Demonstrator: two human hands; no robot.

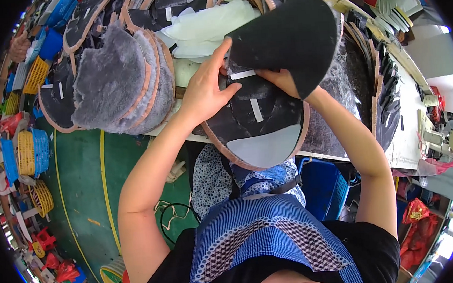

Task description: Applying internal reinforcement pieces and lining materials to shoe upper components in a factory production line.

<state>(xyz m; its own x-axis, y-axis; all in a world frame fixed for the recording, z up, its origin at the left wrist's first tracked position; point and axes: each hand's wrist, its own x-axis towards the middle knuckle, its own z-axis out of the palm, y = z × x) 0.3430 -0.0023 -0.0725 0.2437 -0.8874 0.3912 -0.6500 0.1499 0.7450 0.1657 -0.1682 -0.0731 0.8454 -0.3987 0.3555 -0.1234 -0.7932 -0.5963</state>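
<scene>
At the table's near edge, a black curved fabric piece point(287, 39) is folded up, its broad flap raised toward the right. Its lower part, edged in pinkish tan, carries a pale grey-white crescent insert point(263, 147) and small white labels. My left hand point(207, 88) pinches the flap's left edge, thumb apart and pointing right. Beneath the flap, my right hand point(283, 81) grips the piece with its thumb near a white label; the flap hides its other fingers. A stack of grey furry pieces point(111, 81) with tan edges lies left of my left hand.
Translucent white sheets point(211, 25) lie behind my hands. More black pieces point(373, 75) stand along the right side of the table. Blue and yellow baskets point(26, 154) line the far left, past a green floor point(84, 186). A blue bin point(320, 187) sits under the table.
</scene>
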